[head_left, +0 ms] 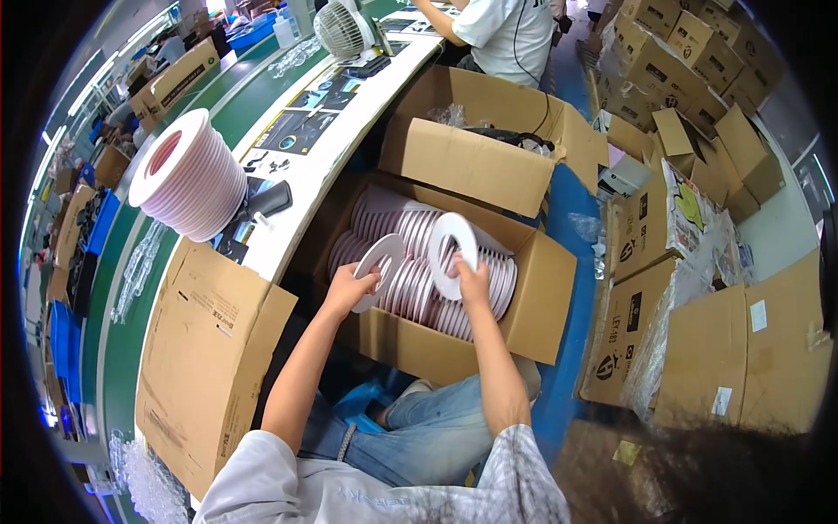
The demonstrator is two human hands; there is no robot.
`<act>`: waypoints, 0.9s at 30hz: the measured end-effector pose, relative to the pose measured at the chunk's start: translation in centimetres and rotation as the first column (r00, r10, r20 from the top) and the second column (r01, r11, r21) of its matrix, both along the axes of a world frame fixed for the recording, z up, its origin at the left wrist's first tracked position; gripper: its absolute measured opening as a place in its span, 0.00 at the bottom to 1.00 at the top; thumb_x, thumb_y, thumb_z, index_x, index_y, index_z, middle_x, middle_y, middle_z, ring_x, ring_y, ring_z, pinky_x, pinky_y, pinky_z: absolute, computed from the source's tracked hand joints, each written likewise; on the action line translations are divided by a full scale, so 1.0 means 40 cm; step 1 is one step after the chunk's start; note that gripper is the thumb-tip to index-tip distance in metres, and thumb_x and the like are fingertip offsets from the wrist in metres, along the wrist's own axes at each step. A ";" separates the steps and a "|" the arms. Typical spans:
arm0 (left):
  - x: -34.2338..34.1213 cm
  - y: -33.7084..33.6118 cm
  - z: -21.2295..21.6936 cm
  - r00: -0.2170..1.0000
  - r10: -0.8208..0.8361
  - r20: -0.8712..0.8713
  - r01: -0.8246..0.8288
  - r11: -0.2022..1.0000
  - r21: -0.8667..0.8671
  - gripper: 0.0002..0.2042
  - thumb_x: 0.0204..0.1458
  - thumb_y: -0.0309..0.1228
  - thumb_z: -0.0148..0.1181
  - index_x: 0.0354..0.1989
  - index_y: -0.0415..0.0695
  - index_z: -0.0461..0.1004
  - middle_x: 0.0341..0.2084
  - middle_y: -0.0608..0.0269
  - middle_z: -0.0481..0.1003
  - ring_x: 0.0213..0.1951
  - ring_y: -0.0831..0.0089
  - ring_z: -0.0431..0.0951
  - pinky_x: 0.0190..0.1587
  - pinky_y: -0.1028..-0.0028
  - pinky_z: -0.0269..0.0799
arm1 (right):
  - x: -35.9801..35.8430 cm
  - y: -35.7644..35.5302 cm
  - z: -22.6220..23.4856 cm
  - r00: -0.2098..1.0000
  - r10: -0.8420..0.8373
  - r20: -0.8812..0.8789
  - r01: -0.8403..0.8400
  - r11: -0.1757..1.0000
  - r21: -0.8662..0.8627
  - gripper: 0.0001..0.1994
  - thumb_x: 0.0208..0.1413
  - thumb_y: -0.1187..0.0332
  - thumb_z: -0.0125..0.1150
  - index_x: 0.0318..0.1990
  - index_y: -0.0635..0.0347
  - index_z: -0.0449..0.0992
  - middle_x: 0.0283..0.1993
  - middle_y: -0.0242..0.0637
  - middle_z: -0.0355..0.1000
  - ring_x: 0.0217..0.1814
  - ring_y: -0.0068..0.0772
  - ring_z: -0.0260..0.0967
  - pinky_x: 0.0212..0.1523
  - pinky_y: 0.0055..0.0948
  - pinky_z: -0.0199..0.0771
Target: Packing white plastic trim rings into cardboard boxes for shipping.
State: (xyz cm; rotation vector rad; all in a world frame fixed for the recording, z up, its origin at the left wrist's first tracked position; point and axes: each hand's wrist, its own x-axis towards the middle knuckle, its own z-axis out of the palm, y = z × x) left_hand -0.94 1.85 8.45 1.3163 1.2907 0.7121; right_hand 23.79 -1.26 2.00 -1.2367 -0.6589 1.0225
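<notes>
Both my hands are over an open cardboard box packed with rows of thin white rings standing on edge. In my left hand is a flat white ring, tilted and pinched at its lower rim. My right hand grips another white ring, its broad face turned toward me and fingers through its hole. The two rings are apart from each other, just above the packed rows. To the left on the table stands a tall stack of the same rings, pinkish along the side.
A second open box stands beyond the first. Along the white table lie a dark handheld device, printed sheets and a fan. A flattened carton is at left; stacked cartons line the right. A co-worker sits ahead.
</notes>
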 end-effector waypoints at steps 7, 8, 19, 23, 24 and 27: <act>0.058 0.067 -0.046 0.970 -0.094 -0.226 0.138 0.972 0.189 0.09 0.42 0.32 0.60 0.25 0.37 0.77 0.14 0.62 0.74 0.19 0.78 0.75 0.27 0.75 0.69 | 0.046 -0.019 0.048 0.830 -0.538 0.147 0.447 0.800 0.400 0.07 0.52 0.72 0.55 0.39 0.61 0.71 0.28 0.32 0.68 0.30 0.22 0.66 0.34 0.27 0.68; 0.088 0.066 -0.031 0.959 -0.092 -0.268 0.149 0.968 0.202 0.09 0.42 0.32 0.59 0.24 0.36 0.78 0.12 0.60 0.73 0.19 0.78 0.75 0.26 0.75 0.69 | 0.042 -0.022 0.051 0.879 -0.178 0.443 0.031 0.947 0.319 0.07 0.52 0.71 0.56 0.37 0.62 0.72 0.26 0.34 0.69 0.29 0.21 0.66 0.33 0.27 0.68; 0.140 0.088 -0.044 0.887 -0.154 -0.435 0.254 0.950 0.183 0.14 0.38 0.36 0.62 0.28 0.37 0.79 0.19 0.46 0.75 0.28 0.54 0.79 0.35 0.64 0.73 | 0.018 -0.016 0.004 0.640 0.290 0.712 -0.399 0.917 -0.014 0.11 0.41 0.74 0.50 0.35 0.65 0.70 0.21 0.43 0.68 0.25 0.28 0.66 0.26 0.29 0.65; 0.093 0.086 -0.063 0.830 -0.179 -0.528 0.318 0.930 0.186 0.14 0.38 0.36 0.61 0.28 0.37 0.79 0.18 0.46 0.75 0.26 0.56 0.79 0.34 0.65 0.73 | 0.019 -0.033 0.115 0.836 -0.467 0.287 0.330 0.848 0.415 0.05 0.40 0.75 0.49 0.28 0.64 0.65 0.19 0.38 0.59 0.23 0.28 0.60 0.24 0.29 0.61; 0.113 0.086 -0.053 0.867 -0.159 -0.473 0.267 0.949 0.171 0.14 0.38 0.36 0.62 0.28 0.36 0.79 0.18 0.46 0.75 0.27 0.55 0.79 0.35 0.65 0.73 | 0.022 -0.037 0.073 0.747 -0.365 0.555 0.202 0.921 0.333 0.08 0.39 0.73 0.51 0.29 0.66 0.64 0.21 0.46 0.63 0.25 0.41 0.64 0.27 0.34 0.65; 0.127 0.081 -0.042 0.909 -0.127 -0.397 0.213 0.960 0.182 0.14 0.38 0.35 0.62 0.28 0.36 0.78 0.17 0.47 0.75 0.26 0.56 0.79 0.34 0.66 0.73 | -0.001 -0.007 0.027 0.533 0.499 0.684 -0.568 0.809 -0.147 0.13 0.37 0.70 0.55 0.31 0.68 0.64 0.25 0.56 0.67 0.31 0.59 0.67 0.34 0.46 0.67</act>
